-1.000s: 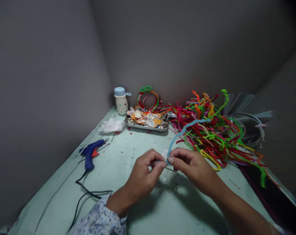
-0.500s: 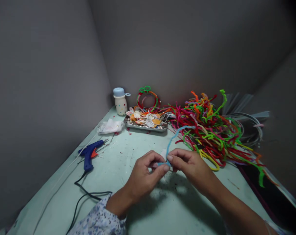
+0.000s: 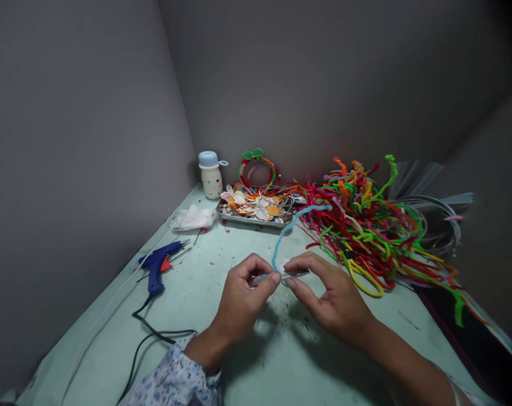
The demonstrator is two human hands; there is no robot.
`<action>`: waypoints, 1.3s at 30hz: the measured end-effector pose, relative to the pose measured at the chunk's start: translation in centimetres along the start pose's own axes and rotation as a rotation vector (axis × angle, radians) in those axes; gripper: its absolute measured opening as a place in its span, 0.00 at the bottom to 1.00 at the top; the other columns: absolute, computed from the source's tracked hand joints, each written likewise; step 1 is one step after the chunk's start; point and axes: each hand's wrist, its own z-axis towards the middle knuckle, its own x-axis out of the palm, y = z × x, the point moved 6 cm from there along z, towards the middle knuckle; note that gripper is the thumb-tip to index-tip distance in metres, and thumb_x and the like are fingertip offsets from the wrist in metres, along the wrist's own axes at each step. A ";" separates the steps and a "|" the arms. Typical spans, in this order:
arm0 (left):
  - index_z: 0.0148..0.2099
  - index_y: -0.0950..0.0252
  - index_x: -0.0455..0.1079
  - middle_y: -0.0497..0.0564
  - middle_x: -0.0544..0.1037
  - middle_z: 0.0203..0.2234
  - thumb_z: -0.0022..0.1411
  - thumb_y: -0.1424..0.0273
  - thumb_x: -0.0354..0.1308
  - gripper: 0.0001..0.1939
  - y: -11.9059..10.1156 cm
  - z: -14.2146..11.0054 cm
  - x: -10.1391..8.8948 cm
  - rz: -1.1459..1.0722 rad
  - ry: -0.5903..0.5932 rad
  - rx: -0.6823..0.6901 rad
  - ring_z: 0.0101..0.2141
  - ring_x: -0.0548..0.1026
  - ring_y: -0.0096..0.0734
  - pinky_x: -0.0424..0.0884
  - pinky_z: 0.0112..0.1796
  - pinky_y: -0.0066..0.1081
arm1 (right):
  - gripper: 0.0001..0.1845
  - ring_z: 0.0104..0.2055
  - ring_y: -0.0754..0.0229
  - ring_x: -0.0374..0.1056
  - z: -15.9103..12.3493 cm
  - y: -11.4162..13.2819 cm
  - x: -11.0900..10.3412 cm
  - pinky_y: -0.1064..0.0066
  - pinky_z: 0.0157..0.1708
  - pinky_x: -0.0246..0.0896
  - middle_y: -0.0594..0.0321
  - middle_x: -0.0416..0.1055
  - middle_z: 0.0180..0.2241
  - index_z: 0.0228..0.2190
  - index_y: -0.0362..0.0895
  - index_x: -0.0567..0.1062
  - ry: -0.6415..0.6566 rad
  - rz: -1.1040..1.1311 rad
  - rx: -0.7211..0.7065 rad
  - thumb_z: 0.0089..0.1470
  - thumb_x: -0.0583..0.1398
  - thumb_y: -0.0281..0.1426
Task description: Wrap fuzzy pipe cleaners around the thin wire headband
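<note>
A light blue pipe cleaner (image 3: pixel 283 234) is pinched between the thumb and fingers of my left hand (image 3: pixel 243 299). Its long free end rises from the grip and curves away to the right. Part of it lies hidden inside the left fingers, along with something pinkish that I cannot make out fully. My right hand (image 3: pixel 334 296) is just to the right, thumb and index finger apart and off the pipe cleaner. A thin greyish strip shows between those right fingers; whether they touch it is unclear.
A blue glue gun (image 3: pixel 157 268) with a black cord lies at left, near a plastic bag (image 3: pixel 194 218). Behind are a bottle (image 3: pixel 211 180), a metal tray (image 3: pixel 256 224) of small pieces and a colourful hoop (image 3: pixel 241 172). A pipe cleaner heap (image 3: pixel 366 225) fills the right.
My right fingers have let go of the blue pipe cleaner and spread apart. My left hand, still pinching it, has shifted slightly left, and its free end has swung left and up.
</note>
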 end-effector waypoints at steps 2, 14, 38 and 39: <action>0.30 0.65 0.65 0.44 0.67 0.23 0.58 0.66 0.57 0.09 -0.1 0.0 -0.3 0.010 -0.034 0.008 0.26 0.63 0.23 0.60 0.29 0.26 | 0.08 0.40 0.58 0.68 0.2 -0.6 0.1 0.68 0.41 0.61 0.60 0.72 0.36 0.39 0.47 0.71 0.025 0.009 0.044 0.56 0.57 0.31; 0.35 0.63 0.63 0.46 0.67 0.29 0.58 0.71 0.58 0.05 -0.3 -0.3 -0.9 0.107 -0.215 0.166 0.32 0.67 0.26 0.67 0.34 0.27 | 0.13 0.35 0.59 0.67 -0.1 -3.1 1.2 0.70 0.34 0.60 0.63 0.72 0.32 0.34 0.46 0.74 0.059 0.292 0.372 0.57 0.56 0.40; 0.36 0.62 0.77 0.50 0.72 0.30 0.56 0.73 0.61 0.05 -1.5 -0.1 -0.9 0.247 -0.187 0.324 0.33 0.72 0.28 0.70 0.33 0.26 | 0.11 0.34 0.59 0.67 -0.1 -2.7 0.7 0.70 0.34 0.61 0.64 0.72 0.30 0.32 0.45 0.74 0.001 0.275 0.332 0.56 0.58 0.39; 0.36 0.62 0.77 0.50 0.72 0.31 0.56 0.73 0.61 0.05 -1.5 -0.1 -0.9 0.247 -0.179 0.319 0.33 0.72 0.28 0.70 0.34 0.26 | 0.10 0.34 0.60 0.67 -0.1 -2.7 0.6 0.70 0.35 0.61 0.64 0.71 0.30 0.32 0.45 0.74 0.001 0.275 0.329 0.56 0.58 0.38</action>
